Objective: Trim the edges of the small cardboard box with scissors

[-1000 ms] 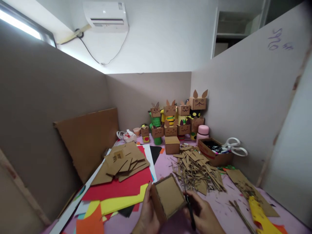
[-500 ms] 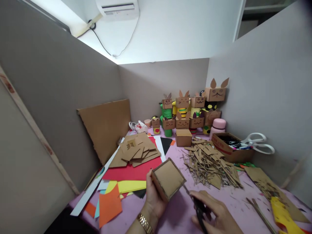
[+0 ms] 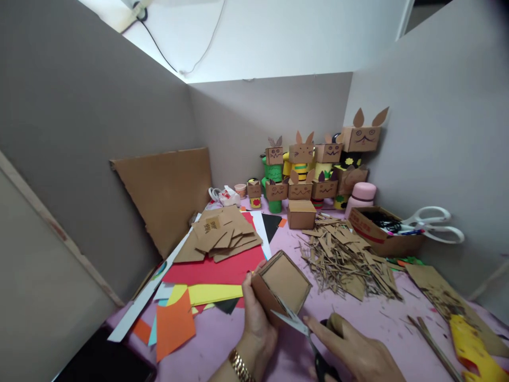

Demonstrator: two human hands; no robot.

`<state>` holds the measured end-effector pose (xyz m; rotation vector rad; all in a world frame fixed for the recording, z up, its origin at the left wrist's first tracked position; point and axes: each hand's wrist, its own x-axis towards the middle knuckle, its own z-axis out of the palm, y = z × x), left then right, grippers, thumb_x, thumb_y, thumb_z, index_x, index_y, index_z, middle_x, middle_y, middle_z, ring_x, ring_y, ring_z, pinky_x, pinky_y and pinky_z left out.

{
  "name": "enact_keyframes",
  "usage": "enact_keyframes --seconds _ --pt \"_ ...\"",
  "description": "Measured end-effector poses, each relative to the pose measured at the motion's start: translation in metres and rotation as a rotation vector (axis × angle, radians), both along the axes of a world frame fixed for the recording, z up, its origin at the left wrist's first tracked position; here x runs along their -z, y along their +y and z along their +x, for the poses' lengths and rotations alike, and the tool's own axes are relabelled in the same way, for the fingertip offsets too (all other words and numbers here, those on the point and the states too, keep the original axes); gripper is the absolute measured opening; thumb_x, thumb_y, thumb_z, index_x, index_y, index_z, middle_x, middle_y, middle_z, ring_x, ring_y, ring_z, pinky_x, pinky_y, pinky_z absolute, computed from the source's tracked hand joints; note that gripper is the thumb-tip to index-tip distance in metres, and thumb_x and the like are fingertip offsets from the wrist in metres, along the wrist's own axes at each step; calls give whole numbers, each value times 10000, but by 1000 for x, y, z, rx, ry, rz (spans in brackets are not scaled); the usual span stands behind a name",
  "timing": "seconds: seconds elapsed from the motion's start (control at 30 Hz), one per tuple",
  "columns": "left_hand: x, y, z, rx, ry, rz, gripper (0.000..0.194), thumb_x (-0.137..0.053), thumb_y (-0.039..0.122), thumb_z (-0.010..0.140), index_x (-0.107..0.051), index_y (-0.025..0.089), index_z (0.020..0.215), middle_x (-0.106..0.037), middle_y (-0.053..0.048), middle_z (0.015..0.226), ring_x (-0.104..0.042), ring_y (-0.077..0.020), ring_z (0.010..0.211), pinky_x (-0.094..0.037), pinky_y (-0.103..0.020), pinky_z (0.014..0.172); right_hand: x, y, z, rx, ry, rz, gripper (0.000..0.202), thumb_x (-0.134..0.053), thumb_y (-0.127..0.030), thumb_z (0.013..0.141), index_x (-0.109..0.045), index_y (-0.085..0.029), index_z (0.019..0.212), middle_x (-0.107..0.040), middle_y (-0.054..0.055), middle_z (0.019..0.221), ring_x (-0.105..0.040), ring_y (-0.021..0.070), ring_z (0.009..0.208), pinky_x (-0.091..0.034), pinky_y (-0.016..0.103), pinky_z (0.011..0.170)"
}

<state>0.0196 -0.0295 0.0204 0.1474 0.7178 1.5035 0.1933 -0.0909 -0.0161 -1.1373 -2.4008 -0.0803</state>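
Note:
My left hand [image 3: 257,318] grips a small cardboard box [image 3: 286,282] by its left side, the box tilted toward me above the pink-covered table. Fingers wrap round its side and far edge. In my right hand [image 3: 350,339] is a pair of scissors [image 3: 304,334] with black handles. Their blades are parted and lie against the box's near edge. Part of the handles is hidden behind my fingers.
Cardboard scraps [image 3: 342,257] lie heaped beyond my right hand. Cardboard pieces [image 3: 222,236] and coloured paper [image 3: 177,326] spread at left. Cardboard figures [image 3: 300,154] stand at the back. At right are an open box [image 3: 397,244] with white scissors [image 3: 435,225] and a yellow glue gun [image 3: 473,345].
The scissors have moved left, from the box's right corner to its near edge, with their blades parted. The box has shifted slightly right in the view. The camera has tilted down.

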Motion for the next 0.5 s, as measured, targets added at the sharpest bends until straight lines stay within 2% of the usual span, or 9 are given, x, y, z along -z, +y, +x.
enact_keyframes --seconds 0.13,0.27,0.5 --pt "0 -2 5 -21 4 -24 337 -521 450 832 -653 181 987 -747 -45 697 -699 -198 563 -543 -313 592 -9 -3 -1 29 -29 99 558 -536 -198 757 -466 -220 1310 -676 66 874 -731 202 665 -585 243 487" --pt "1 -2 6 -21 14 -40 356 -513 470 831 -647 175 978 -748 -56 709 -703 -209 571 -536 -306 561 -10 -4 -2 9 -63 189 413 -514 -304 836 -516 -194 1234 -673 42 787 -707 170 544 -544 210 410" --pt "1 -5 7 -7 16 -53 403 -483 480 853 -625 177 1078 -737 -41 644 -675 -204 493 -550 -362 650 -6 -3 0 -31 -57 261 299 -469 -261 899 -579 -139 1148 -686 22 707 -683 135 484 -503 188 405"
